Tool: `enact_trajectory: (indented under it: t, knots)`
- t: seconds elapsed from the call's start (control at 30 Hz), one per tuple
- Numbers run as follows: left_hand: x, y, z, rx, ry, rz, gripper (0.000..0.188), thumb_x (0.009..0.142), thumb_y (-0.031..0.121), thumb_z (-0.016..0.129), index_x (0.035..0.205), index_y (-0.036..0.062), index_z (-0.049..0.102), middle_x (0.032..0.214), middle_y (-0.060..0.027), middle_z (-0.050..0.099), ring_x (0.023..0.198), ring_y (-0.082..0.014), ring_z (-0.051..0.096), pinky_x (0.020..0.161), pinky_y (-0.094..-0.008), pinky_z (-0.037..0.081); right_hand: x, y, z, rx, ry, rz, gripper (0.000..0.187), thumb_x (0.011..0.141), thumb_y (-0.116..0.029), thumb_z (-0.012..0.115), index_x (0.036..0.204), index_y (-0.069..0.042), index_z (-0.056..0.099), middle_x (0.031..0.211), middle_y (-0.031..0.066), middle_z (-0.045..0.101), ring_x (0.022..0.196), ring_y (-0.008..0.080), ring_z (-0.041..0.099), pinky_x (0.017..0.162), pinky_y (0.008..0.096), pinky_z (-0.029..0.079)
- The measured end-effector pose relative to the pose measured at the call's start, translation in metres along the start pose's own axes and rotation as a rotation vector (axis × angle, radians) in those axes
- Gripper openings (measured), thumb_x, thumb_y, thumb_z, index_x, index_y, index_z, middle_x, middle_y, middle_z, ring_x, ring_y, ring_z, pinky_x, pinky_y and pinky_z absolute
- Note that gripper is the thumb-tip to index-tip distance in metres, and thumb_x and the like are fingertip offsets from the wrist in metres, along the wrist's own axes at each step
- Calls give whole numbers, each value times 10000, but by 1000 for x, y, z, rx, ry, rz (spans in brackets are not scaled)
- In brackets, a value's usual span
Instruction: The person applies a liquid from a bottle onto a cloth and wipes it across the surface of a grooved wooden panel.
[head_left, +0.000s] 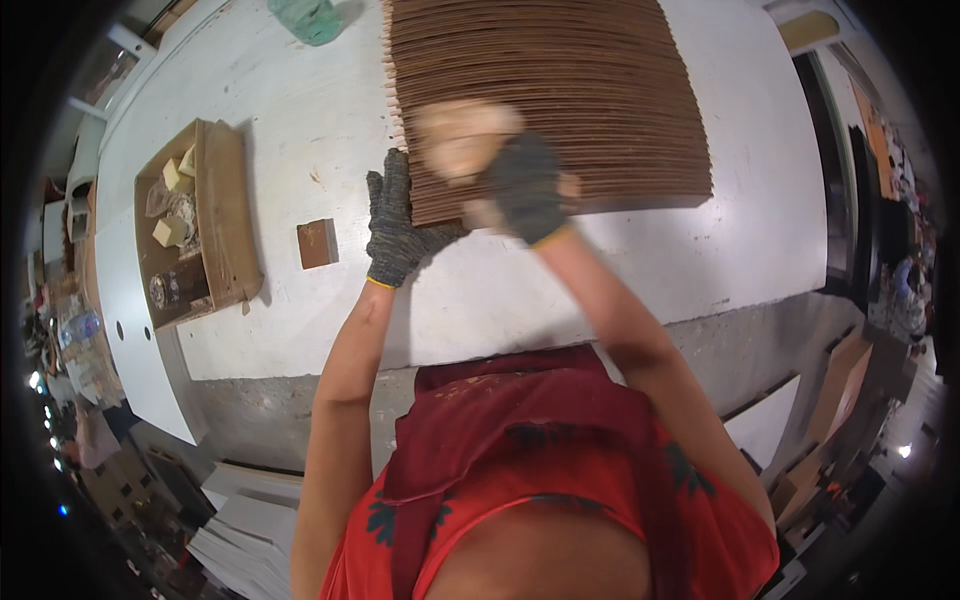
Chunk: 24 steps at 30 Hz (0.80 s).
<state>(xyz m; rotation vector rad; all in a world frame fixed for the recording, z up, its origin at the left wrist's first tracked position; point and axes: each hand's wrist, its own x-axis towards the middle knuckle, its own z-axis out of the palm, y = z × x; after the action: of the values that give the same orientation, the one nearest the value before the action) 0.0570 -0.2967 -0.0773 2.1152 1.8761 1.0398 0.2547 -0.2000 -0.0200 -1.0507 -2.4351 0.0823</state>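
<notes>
A large stack of thin brown boards or strips, laid side by side, covers the middle of the white table. My left hand, in a dark grey knit glove, braces the near left corner of the stack. Its fingers point away from me along the left edge, and the thumb reaches along the near edge. Over the left part of the stack, my right hand wears the same kind of glove and grips a crumpled beige bundle, perhaps a rag. Motion blurs the bundle, so its kind cannot be made out.
On the white table, a small brown block lies left of my left hand. Farther left stands a cardboard box with pale yellow blocks and a dark roll inside. A crumpled green translucent thing rests at the far edge.
</notes>
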Motion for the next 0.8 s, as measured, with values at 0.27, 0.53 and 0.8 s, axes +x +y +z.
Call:
enact_trajectory:
  t: [0.27, 0.53, 0.8]
  knots:
    - [2, 19, -19, -518, -71, -433, 1035, 534, 604, 853, 1328, 51, 485, 1270, -136, 569, 1206, -316, 523, 1099, -483, 306, 8, 3, -40, 504, -181, 81, 622, 667, -332, 758, 1196, -82, 544, 1130, 115, 572, 1044, 282, 567, 909, 412, 465]
    - [26, 25, -20, 10, -135, -260, 1244, 458, 589, 893, 1421, 26, 343, 1374, -169, 459, 1329, -336, 393, 1122, -590, 179, -110, 227, -85, -507, 197, 507, 487, 777, -214, 686, 1227, -86, 551, 1106, 135, 611, 956, 285, 610, 797, 421, 505]
    - [-37, -55, -11, 249, -175, -5, 884, 710, 489, 790, 1381, 58, 409, 1302, -134, 527, 1218, -295, 501, 1064, -430, 365, 3, -97, 22, 25, -158, -90, 546, 824, -417, 580, 1303, -161, 533, 1190, 65, 583, 1052, 285, 561, 907, 469, 452]
